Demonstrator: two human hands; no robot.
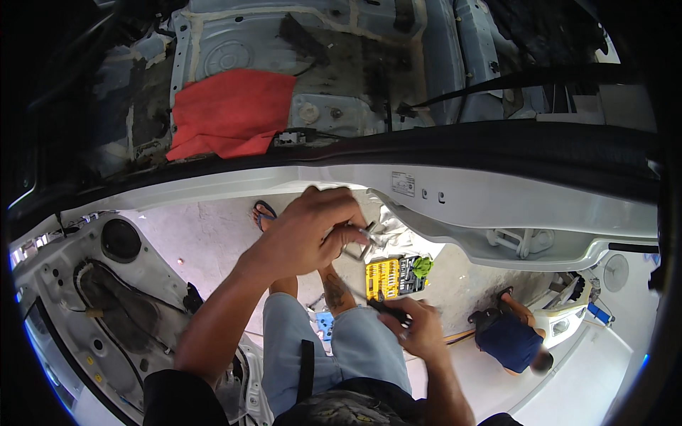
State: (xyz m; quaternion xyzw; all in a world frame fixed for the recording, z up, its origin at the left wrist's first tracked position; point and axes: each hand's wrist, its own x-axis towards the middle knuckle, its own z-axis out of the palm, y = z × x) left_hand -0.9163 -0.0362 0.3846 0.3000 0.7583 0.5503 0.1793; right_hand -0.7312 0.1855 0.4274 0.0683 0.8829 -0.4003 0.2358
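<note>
My left hand [320,227] is raised in front of the white door sill, its fingers closed on a small shiny metal piece [369,240], blurred and partly covered by the fingers. Lower and to the right, my right hand [420,330] is wrapped round the black handle of a tool [387,310] that looks like a screwdriver. A thin shaft seems to run from it up and to the left, smeared by motion. The two hands are apart. Beneath them on the floor lies an open yellow and black tool case [383,278] with a green cloth or glove [423,267] on it.
Ahead is the stripped car floor [341,57] with a red cloth [231,113] on it. The white sill [341,172] crosses before me. A bare door [114,305] stands at left. At right a co-worker [508,337] bends by a white panel [561,323].
</note>
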